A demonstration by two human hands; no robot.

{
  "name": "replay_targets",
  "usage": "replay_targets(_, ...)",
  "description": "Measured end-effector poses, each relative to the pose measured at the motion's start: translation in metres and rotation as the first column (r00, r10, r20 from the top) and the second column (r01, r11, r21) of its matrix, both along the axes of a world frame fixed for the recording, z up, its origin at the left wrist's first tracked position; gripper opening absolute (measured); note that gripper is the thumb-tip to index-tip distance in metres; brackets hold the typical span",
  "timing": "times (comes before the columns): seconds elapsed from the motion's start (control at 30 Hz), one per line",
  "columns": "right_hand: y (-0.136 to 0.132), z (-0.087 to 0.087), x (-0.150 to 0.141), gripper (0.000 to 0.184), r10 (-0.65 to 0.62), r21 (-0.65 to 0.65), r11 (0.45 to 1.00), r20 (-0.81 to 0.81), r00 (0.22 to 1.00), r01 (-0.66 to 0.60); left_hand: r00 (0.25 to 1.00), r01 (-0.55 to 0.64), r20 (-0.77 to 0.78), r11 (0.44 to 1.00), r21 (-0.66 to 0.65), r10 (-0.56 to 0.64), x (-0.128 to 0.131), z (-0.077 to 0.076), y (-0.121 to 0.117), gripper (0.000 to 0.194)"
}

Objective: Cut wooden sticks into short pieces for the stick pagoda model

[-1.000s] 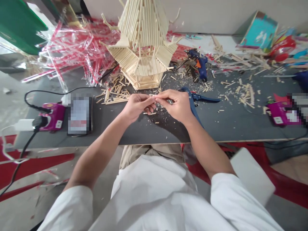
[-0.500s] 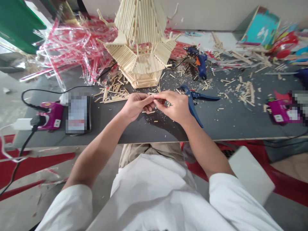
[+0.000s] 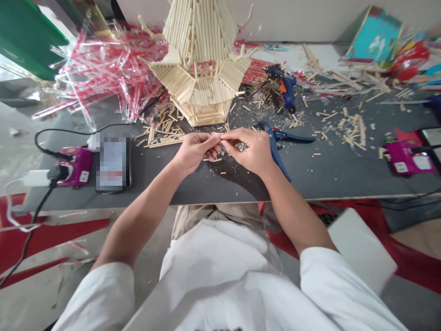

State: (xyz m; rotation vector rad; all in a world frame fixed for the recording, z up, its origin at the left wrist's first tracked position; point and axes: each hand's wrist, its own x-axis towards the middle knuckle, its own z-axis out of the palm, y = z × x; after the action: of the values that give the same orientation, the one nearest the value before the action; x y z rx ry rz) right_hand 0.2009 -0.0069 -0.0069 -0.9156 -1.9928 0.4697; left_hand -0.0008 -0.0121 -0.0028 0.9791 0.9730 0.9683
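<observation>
My left hand point(image 3: 199, 150) and my right hand point(image 3: 248, 148) meet fingertip to fingertip above the front of the dark table. Each is closed in a pinch; whatever lies between the fingers is too small or too hidden to name. Just beyond them stands a tiered model tower point(image 3: 210, 89) built of thin wooden sticks, its top cut off by the frame. Blue-handled cutters point(image 3: 275, 142) lie right beside my right hand. Short cut sticks point(image 3: 165, 140) are heaped to the left of the tower, close to my left hand.
A phone point(image 3: 113, 163) and a purple power strip point(image 3: 76, 165) lie on the left. Behind them is a pile of red-and-clear plastic wrappers point(image 3: 113, 69). A blue glue gun point(image 3: 287, 89) rests right of the tower, among wood scraps point(image 3: 356, 131). Another purple power strip point(image 3: 408, 156) sits far right.
Both hands keep almost the same pose, fingertips still together. The view has shifted very slightly; nothing on the table has visibly been moved.
</observation>
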Motion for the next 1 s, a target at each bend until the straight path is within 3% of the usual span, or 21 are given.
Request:
replay_targets(0.17, 0.0013, -0.0024, 0.0009, 0.016, 0.017, 0.067, 0.998, 0.003, 1.000, -0.018, 1.000, -0.013, -0.026, 1.000, 0.003, 0.013, 0.0019, -0.0026, -0.0004, 0.048)
replay_targets(0.67, 0.0018, -0.0021, 0.0008, 0.022, 0.020, -0.004, 1.000, 0.033, 0.999, -0.020, 0.999, 0.005, -0.031, 0.999, 0.038, -0.004, 0.0031, -0.0021, -0.0035, 0.045)
replay_targets(1.0, 0.0012, -0.0031, 0.0021, 0.016, 0.043, 0.026, 0.999, 0.030, 0.999, -0.044, 0.997, 0.014, -0.077, 0.996, 0.092, -0.007, 0.0046, -0.0035, -0.0050, 0.052)
